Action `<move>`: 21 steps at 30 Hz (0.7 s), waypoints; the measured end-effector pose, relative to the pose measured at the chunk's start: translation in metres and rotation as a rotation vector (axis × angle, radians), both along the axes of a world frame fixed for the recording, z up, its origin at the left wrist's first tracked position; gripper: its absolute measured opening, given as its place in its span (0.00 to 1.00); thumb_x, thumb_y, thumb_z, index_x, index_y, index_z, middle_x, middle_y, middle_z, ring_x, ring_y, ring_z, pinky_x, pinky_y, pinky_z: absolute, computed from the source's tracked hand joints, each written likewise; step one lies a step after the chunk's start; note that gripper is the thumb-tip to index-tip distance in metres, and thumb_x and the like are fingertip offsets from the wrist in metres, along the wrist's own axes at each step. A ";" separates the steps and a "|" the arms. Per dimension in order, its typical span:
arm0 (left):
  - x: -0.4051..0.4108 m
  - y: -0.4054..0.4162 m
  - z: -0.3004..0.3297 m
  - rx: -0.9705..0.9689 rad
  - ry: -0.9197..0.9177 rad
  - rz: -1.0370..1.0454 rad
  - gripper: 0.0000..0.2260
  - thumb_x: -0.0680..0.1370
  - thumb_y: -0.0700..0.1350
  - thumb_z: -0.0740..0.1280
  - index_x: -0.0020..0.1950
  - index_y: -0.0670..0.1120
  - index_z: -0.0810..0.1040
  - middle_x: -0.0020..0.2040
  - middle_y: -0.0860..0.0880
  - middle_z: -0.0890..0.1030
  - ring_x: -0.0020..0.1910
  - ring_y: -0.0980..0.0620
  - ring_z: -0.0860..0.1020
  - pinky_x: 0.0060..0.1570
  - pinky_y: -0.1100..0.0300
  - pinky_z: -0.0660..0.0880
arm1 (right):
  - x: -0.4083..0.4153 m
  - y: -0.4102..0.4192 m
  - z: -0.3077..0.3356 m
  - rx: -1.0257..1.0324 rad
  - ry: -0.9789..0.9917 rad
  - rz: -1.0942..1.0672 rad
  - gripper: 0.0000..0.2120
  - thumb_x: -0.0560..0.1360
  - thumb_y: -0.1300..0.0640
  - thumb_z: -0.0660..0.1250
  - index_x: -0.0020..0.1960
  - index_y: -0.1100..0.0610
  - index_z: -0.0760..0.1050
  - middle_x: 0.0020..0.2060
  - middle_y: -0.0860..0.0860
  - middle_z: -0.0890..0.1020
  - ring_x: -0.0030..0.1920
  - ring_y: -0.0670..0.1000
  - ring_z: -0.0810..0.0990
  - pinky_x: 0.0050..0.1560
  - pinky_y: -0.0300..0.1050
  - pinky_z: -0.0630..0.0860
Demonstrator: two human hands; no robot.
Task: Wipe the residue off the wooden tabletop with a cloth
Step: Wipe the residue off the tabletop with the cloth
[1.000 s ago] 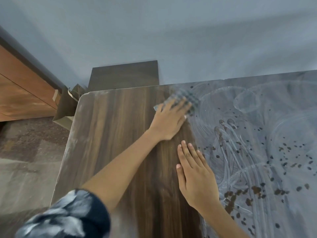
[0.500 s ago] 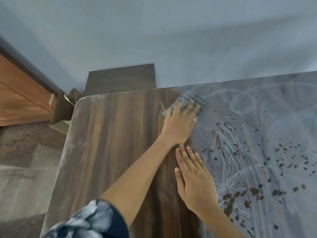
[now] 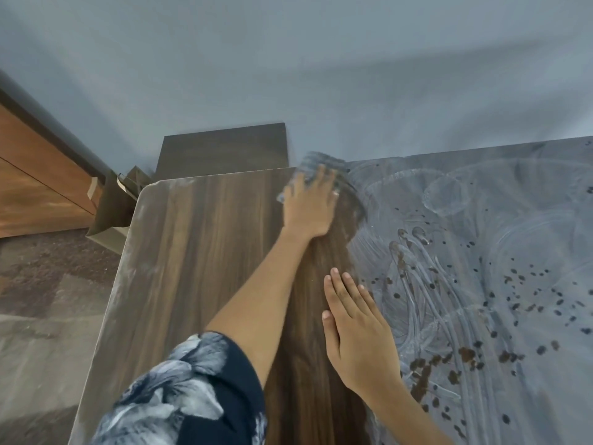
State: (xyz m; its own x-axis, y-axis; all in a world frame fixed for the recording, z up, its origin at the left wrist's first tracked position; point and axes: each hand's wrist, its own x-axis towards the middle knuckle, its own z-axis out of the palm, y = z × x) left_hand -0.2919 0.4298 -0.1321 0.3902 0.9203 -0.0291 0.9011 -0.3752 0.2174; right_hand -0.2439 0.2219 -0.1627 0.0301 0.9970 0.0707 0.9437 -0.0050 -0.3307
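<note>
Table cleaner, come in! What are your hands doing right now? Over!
Left hand presses the cloth flat at the tabletop's far edge. Right hand rests flat on wiped wood. White residue and brown spots cover the right side. Nothing in the way.

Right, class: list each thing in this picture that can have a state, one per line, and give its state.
Wooden tabletop: left part wiped to bare wood, right part coated.
Residue: whitish smears and brown spots over the right part.
Cloth: pressed flat at the far edge, blurred.
Left hand: fingers spread, pressing the cloth.
Right hand: flat on the tabletop, holding nothing.
</note>
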 end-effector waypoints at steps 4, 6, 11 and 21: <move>0.002 -0.033 0.005 -0.024 0.062 -0.272 0.21 0.82 0.55 0.48 0.75 0.55 0.55 0.76 0.55 0.54 0.73 0.46 0.55 0.67 0.47 0.58 | 0.000 0.001 0.000 0.011 0.015 0.001 0.23 0.79 0.52 0.50 0.70 0.58 0.66 0.70 0.51 0.68 0.71 0.48 0.62 0.71 0.46 0.55; -0.020 -0.040 0.002 -0.006 0.019 -0.149 0.21 0.81 0.56 0.50 0.74 0.56 0.57 0.76 0.57 0.56 0.71 0.47 0.57 0.64 0.50 0.61 | 0.001 0.000 0.000 0.017 0.031 -0.002 0.23 0.79 0.52 0.51 0.70 0.58 0.66 0.70 0.51 0.68 0.71 0.48 0.62 0.71 0.46 0.54; -0.037 -0.011 -0.003 0.020 0.019 0.251 0.22 0.81 0.57 0.50 0.74 0.55 0.57 0.76 0.53 0.56 0.69 0.42 0.58 0.62 0.50 0.62 | 0.000 0.001 -0.001 0.034 0.046 -0.013 0.22 0.79 0.52 0.51 0.70 0.58 0.67 0.69 0.50 0.69 0.71 0.48 0.63 0.70 0.47 0.55; 0.011 -0.017 0.006 0.046 0.146 -0.329 0.21 0.81 0.58 0.49 0.74 0.59 0.56 0.76 0.56 0.56 0.68 0.43 0.59 0.63 0.48 0.61 | 0.000 -0.002 -0.005 0.191 0.159 -0.030 0.18 0.76 0.54 0.56 0.60 0.57 0.78 0.61 0.50 0.78 0.65 0.48 0.72 0.68 0.45 0.67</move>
State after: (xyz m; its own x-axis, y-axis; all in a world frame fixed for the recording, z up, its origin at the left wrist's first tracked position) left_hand -0.2809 0.4126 -0.1256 0.6602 0.7481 -0.0678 0.7511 -0.6564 0.0713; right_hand -0.2437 0.2203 -0.1681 0.0853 0.9645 0.2500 0.8803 0.0446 -0.4724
